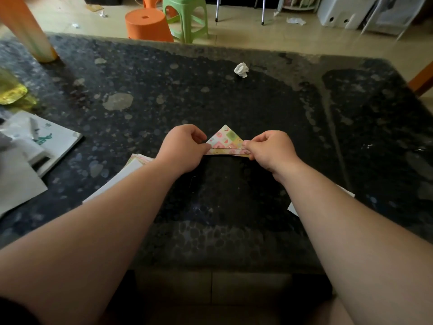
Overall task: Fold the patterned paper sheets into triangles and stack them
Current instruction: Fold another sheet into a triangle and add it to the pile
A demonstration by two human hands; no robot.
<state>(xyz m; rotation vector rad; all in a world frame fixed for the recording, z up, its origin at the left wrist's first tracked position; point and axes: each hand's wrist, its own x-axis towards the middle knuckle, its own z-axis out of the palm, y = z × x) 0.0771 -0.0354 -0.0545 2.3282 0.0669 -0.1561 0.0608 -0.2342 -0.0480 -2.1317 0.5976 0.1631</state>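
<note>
Pastel patterned paper folded into a triangle (pixel 225 139), placed near the middle of the dark speckled stone table (pixel 210 95), with the tip pointing away from the person and the long edge toward the body. At the left corner of this triangle, the left hand (pixel 185 147), fingers curled in and pinching the paper between thumb and fingertips. At the right corner, the right hand (pixel 269 150), also curled, pinching the long edge between thumb and forefinger. Along that long edge, a thin layered strip of paper between both hands. Resting on the table or lifted just above it: cannot tell. Just beside the left wrist, partly hidden under the forearm, a small stack of patterned paper sheets (pixel 138 159). Farther back on the table, well apart from the hands, a crumpled ball of white paper (pixel 241 69). At the left edge, white printed sheets (pixel 46 139) and a shiny yellow foil wrapper (pixel 11 93). Beyond the table, on the floor, an orange plastic stool (pixel 147 25) beside a green plastic stool (pixel 185 17).
</note>
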